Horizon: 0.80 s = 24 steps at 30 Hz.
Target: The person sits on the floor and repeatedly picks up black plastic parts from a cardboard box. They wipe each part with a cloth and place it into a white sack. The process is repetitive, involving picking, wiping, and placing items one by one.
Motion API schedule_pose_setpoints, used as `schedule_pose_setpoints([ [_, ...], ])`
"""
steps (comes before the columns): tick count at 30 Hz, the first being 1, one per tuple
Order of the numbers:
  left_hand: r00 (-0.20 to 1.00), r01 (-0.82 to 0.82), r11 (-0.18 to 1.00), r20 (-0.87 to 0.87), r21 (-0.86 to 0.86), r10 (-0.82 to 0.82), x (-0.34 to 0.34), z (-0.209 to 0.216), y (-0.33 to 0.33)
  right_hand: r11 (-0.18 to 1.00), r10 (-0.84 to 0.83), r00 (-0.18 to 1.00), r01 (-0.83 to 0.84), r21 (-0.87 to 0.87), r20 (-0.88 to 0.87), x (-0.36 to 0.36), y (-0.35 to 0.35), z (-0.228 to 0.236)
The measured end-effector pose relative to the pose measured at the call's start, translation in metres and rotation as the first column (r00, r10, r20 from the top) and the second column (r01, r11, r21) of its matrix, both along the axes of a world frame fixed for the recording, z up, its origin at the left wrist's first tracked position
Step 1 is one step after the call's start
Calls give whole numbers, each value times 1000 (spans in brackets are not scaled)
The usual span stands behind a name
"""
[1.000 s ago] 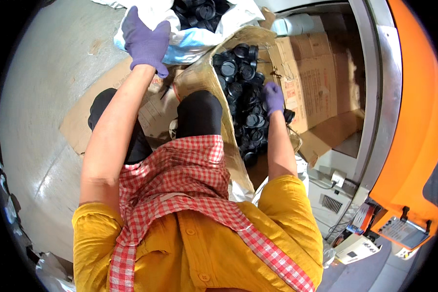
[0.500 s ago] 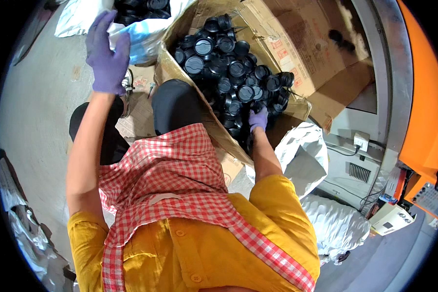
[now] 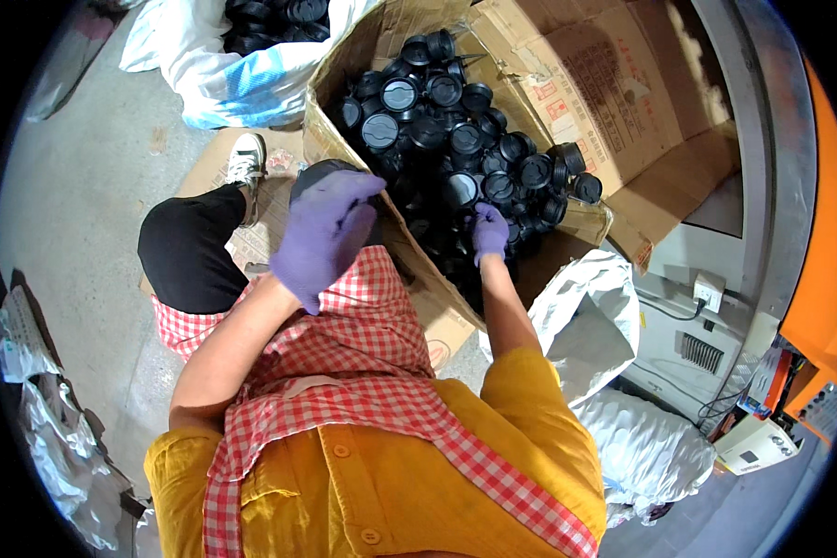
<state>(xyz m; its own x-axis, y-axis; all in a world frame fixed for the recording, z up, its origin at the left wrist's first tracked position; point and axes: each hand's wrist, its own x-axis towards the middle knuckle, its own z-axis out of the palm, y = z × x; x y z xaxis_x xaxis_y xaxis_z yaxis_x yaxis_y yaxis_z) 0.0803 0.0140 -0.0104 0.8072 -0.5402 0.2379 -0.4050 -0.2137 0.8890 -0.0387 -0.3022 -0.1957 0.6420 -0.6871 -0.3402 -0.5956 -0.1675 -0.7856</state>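
two purple-gloved hands of ours work around the open cardboard box (image 3: 381, 33), which holds a heap of black round lids (image 3: 465, 138). our right hand (image 3: 489, 232) is down among the lids inside the box, fingers bent; we cannot tell whether they pinch one, since the fingertips are lost against the dark pile. our left hand (image 3: 324, 231) hangs outside the box, just left of its slanting wall, fingers extended and loosely parted, with no lid visible in it. the box's mouth faces us and its left wall runs just beside our knee (image 3: 321, 172), probably so the heap lies within easy reach. that wall stands between our left hand and the lids. left of the box, a blue-patched white sack (image 3: 228, 88) holds more black pieces; beyond its right side, a cardboard flap (image 3: 614, 102) leans toward a grey machine frame (image 3: 774, 177), seemingly limiting room there. near the box's lower right corner, another white sack (image 3: 591, 325) gapes.
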Motion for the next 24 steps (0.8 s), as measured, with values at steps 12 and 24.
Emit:
schedule_pose_setpoints([
  [12,770,114,981,-610,-155,-186,-23,-17,-4,831,397,766,-534,157,506,-16,123,240],
  [24,232,-32,904,-883,-427,-409,-56,-41,49,802,315,782,-522,288,538,13,189,149],
])
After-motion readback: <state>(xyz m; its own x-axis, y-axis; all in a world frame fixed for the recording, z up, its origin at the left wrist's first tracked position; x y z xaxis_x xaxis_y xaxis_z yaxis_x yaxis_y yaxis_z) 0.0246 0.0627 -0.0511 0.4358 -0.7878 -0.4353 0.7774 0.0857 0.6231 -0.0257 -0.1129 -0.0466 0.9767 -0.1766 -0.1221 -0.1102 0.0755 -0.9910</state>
